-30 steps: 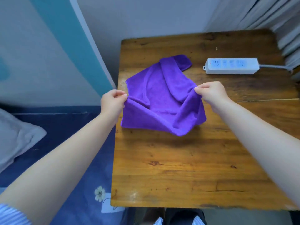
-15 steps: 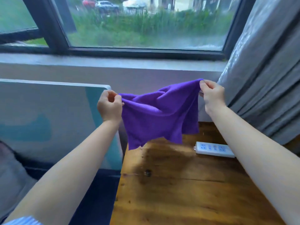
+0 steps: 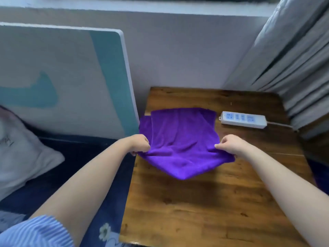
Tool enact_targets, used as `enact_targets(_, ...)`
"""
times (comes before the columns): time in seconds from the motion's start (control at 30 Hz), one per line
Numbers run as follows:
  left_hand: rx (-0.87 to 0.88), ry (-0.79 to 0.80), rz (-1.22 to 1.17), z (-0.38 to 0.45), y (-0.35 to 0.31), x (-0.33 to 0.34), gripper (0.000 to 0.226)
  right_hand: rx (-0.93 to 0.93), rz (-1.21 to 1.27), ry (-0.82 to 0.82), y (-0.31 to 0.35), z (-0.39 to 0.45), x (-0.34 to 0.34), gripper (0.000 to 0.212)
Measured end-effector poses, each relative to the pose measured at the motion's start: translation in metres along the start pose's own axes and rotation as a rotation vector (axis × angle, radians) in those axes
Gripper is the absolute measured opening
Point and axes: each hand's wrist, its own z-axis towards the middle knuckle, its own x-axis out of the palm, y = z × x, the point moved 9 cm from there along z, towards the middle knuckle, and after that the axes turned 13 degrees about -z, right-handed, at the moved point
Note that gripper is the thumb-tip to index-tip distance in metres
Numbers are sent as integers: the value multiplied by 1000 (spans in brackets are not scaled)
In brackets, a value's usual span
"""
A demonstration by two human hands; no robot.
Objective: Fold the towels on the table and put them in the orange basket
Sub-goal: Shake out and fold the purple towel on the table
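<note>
Hands pinch the soft purple microfibre towel (image 3: 179, 139): left hand (image 3: 139, 144) and right hand (image 3: 229, 145) grip opposite edges, probably spreading it flat on the wooden table (image 3: 213, 202) for folding.

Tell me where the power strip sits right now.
In the head view the white power strip lies on the wooden table toward its far right, just right of the purple towel and near the grey curtain.
</note>
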Motion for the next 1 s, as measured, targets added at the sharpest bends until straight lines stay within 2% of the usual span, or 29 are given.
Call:
enact_targets(0.13, -182, 282, 283, 4, 39, 65, 11, -32, -377, 186, -7, -7, 80, 29)
enact_targets(0.27, -298, 458, 456, 6, 72, 108, 5, -118, -628, 394, -13, -17, 145, 36)
enact_targets(0.4, -324, 553, 582, 9, 104, 144, 19, -77, -618, 550, -33, -29, 191, 37)
enact_targets(0.5, -417, 642, 512, 3, 133, 162, 21, -4, -509, 570, -48, -33, 201, 26)
enact_targets(0.53, -441, 657, 467, 1, 139, 164, 29, 23, -461, 564, -53, -33, 199, 22)
enact_targets(0.67, -377, 542, 360, 19, 126, 148, 34, 102, -373, 413, -56, -16, 164, 38)
enact_targets(0.77, -219, 418, 383, 45, 85, 124, 34, 84, -356, 187, -39, 13, 122, 21)
enact_targets(0.87, 3, 202, 477, 77, 28, 98, 28, 113, -277, -38, -28, 42, 84, 20)
enact_targets(1.0, 144, -131, 330, 116, -26, 57, 28, 70, -238, -282, -20, 81, 42, 24)
